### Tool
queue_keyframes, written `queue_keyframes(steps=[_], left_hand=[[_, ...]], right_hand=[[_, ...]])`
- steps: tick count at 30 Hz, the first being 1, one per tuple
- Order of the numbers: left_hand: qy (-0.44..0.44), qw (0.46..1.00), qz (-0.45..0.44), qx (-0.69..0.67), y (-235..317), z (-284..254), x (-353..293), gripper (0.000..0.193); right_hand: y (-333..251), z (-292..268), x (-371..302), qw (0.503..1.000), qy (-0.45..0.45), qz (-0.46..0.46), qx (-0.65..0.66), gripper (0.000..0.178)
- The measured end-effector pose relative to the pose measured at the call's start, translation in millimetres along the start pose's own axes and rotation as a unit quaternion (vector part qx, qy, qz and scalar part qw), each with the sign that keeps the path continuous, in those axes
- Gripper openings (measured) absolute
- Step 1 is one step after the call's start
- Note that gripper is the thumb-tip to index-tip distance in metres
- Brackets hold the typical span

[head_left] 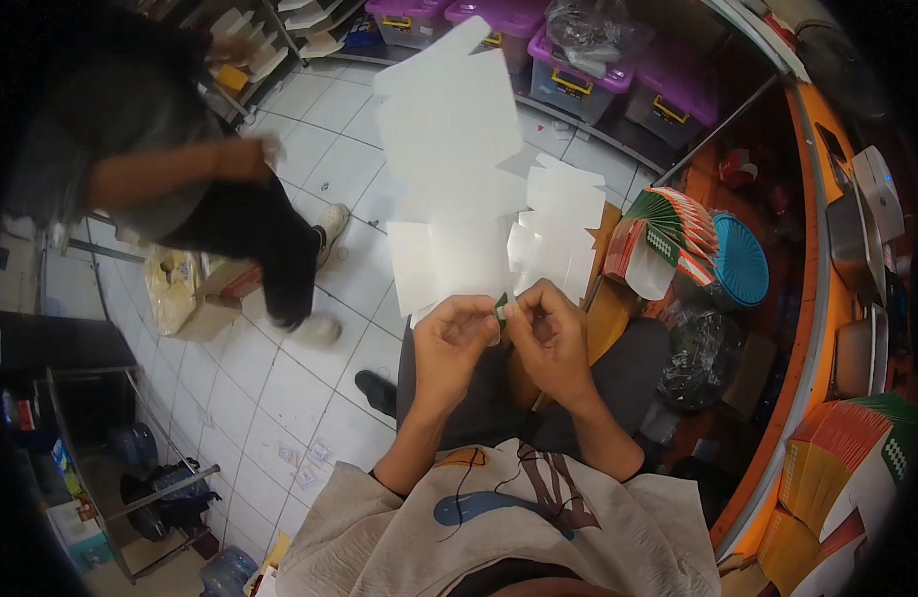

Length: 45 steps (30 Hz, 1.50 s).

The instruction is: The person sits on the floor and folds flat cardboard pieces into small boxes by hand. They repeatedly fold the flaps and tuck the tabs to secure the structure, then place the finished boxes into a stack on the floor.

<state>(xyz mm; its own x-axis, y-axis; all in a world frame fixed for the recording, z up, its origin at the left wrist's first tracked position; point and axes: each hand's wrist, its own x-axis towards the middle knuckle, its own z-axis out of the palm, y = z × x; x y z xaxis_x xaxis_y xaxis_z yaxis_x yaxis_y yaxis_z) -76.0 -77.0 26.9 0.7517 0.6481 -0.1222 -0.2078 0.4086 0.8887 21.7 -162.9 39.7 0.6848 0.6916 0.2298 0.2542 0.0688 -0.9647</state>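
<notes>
I see my left hand (457,336) and right hand (550,328) close together over my lap, both pinching the low edge of a big flat white card (449,159) that sticks up in front of me. More white cards (563,224) lie just behind it. Another person (170,169) stands on the tiled floor (280,388).

Even indoor light was recorded. The white card sheet (449,149) was overexposed, its surface detail lost to glare. Left of the sheet, the standing person (170,169) was motion-blurred. Corners were vignetted black; the orange counter edge (812,298) right of the sheet was bowed by fisheye distortion.
</notes>
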Motion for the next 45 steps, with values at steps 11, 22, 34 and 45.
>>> queue_keyframes(steps=[11, 22, 34, 45], left_hand=[[0.043, 0.998, 0.027, 0.046, 2, 11, -4, 0.013], [0.03, 0.999, 0.013, 0.0, 11, 11, -4, 0.016], [-0.041, 0.985, -0.027, 0.164, 20, -8, -9, 0.021], [-0.028, 0.992, 0.076, 0.092, 6, -1, -4, 0.019]], right_hand=[[-7, -5, 1, 0.998, -0.023, 0.038, -0.053, 0.017], [0, -5, -5, 0.996, -0.054, 0.072, -0.007, 0.014], [15, 5, -14, 0.99, -0.017, 0.092, 0.109, 0.013], [11, 14, -27, 0.997, 0.07, -0.018, -0.02, 0.01]])
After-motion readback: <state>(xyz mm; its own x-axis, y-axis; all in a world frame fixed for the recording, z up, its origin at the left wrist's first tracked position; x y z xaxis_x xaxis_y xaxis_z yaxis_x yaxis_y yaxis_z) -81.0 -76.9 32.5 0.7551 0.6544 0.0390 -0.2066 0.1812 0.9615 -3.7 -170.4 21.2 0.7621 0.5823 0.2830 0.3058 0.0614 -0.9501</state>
